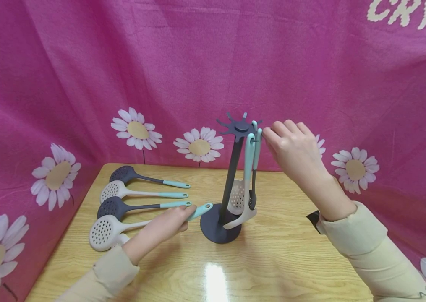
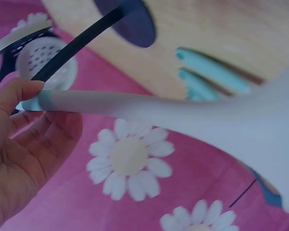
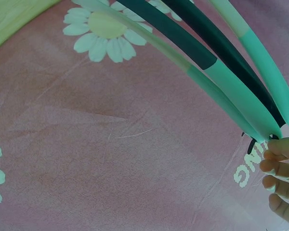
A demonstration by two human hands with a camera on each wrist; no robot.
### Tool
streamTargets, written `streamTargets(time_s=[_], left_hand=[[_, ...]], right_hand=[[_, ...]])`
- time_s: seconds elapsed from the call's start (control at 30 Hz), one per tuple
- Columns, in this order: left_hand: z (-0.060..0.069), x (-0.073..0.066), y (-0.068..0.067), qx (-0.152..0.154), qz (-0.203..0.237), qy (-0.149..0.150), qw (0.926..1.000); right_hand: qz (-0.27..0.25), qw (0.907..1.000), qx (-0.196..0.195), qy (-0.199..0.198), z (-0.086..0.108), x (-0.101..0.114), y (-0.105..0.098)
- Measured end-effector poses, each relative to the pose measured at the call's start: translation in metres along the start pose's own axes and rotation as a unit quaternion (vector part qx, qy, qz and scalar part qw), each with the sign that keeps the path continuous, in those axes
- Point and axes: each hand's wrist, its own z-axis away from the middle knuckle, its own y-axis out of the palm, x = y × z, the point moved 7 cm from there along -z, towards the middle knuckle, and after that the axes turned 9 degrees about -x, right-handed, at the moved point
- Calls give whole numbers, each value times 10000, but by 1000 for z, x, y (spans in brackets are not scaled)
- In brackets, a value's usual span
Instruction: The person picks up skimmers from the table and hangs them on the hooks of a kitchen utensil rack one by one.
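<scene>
My left hand (image 1: 170, 220) grips the teal handle (image 1: 200, 211) of a white kitchen utensil (image 2: 120, 103), which lies across the left wrist view. Its head is not clear. On the dark utensil stand (image 1: 232, 176), several utensils hang by their handle ends: a white spatula-like one (image 1: 247, 193) in front, a dark one (image 1: 254, 184) and a white slotted one (image 1: 237, 197). Beside the stand's top, my right hand (image 1: 294, 147) has its fingers loosely bent, the tips against or very near the end of the dark utensil's teal handle (image 3: 238, 96).
Left of the stand, several skimmers with teal handles lie in a row on the wooden table (image 1: 273, 256), among them a dark one (image 1: 111, 207) and a white one (image 1: 103, 233). A pink cloth (image 1: 182, 75) with daisies hangs behind and at the sides.
</scene>
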Motion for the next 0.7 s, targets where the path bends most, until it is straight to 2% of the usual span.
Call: streamTargets(time_s=[0.07,0.1,0.17,0.3,0.53,0.63,0.7], left_hand=[[-5,11,14,-75,-283,-148,9995],[-8,10,14,-102,-302,-173,9993],[-12,9,13,-384,-317,-74,9987],[-19,-4,-2,-798,-212,227,9963],[-29,-22,-23,-1191,-5,278,9925],[-32,-30,-32,-1602,70,439,9861],[-33,-35,-41,-1931,86,592,9794]], right_hand=[[-6,10000,-5,2,0,0,0],[-4,10000,-8,0,0,0,0],[1,10000,-15,-4,0,0,0],[2,10000,1,-5,0,1,0],[7,10000,7,2,0,0,0],[14,10000,-2,0,0,0,0],[11,10000,-7,-1,0,0,0]])
